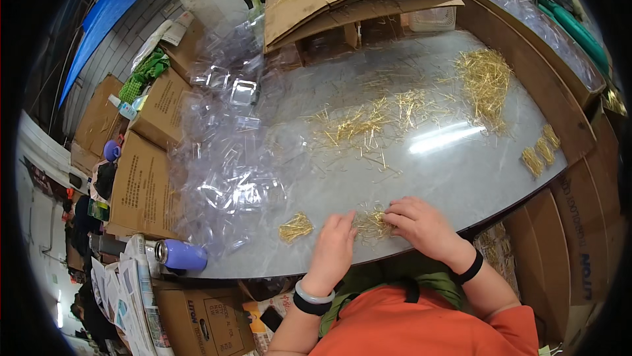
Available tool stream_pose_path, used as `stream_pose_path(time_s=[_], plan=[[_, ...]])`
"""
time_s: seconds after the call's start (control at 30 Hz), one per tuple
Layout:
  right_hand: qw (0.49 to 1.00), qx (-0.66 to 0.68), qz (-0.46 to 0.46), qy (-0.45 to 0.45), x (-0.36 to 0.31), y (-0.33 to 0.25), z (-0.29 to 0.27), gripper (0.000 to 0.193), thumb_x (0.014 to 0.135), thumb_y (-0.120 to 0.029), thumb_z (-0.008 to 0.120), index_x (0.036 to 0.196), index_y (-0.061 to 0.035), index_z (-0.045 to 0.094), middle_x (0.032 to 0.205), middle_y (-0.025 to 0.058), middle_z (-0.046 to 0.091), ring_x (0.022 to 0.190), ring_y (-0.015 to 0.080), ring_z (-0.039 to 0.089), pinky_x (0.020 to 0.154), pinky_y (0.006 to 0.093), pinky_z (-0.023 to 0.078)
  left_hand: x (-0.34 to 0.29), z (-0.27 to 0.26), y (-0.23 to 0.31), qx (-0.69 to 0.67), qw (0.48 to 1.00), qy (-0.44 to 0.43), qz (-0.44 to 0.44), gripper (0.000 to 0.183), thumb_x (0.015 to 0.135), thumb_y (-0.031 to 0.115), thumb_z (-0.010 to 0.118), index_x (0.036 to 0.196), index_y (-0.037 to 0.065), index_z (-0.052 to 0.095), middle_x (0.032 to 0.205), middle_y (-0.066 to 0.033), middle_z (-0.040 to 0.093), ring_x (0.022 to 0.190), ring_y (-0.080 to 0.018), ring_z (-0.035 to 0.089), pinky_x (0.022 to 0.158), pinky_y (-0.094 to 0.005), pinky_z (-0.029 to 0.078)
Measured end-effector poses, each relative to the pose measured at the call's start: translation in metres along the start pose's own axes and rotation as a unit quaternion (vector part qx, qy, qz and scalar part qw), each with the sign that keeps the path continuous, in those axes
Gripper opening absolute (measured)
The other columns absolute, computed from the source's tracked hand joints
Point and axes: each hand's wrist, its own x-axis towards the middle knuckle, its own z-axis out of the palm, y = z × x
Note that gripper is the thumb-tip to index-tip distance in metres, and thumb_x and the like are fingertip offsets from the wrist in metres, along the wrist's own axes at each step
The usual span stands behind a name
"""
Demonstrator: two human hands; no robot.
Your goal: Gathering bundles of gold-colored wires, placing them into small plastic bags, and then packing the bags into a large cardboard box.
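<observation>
Both hands rest on a small heap of gold pins [372,223] (table edge). The left hand [334,245] lies flat, fingers together; the right hand [421,223] pinches pins.

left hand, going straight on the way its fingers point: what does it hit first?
The left hand points up and slightly right; it would probably first reach the small gold pin cluster by its fingertips, then bare tabletop. Depth is uncertain.

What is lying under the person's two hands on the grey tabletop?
A small heap of thin gold-coloured metal pins lies between and partly under the left hand and right hand. Both palms cover part of it, so how far it extends underneath is hidden.
</observation>
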Motion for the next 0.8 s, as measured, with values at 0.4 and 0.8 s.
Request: stream_pose_path(time_s=[0.4,0.8], plan=[[0.996,-0.027,0.011,0.088,0.001,-0.011,0.009,0.032,0.078,-0.003,0.065,0.11,-0.004,0.067,0.114,0.0115,0.066,0.113,0.0324,0.063,0.099,0.0418,0.052,0.001,0.022,0.006,0.035,0.992,0.051,0.114,0.082,0.072,0.03,0.089,0.137,-0.004,0.052,0.134,-0.021,0.055,0.128,-0.0423,0.048,0.11,-0.05,0.039],[1.0,0.01,0.009,-0.004,-0.011,-0.011,-0.02,0.05,0.081,-0.016,0.079,0.127,-0.0058,0.063,0.129,0.0108,0.065,0.128,0.0323,0.057,0.115,0.0525,0.038,0.012,0.028,0.003,0.004,0.986,-0.019,0.166,0.063,0.085,0.019,0.078,0.141,0.004,0.054,0.135,-0.0147,0.059,0.135,-0.0385,0.047,0.118,-0.0557,0.031]])
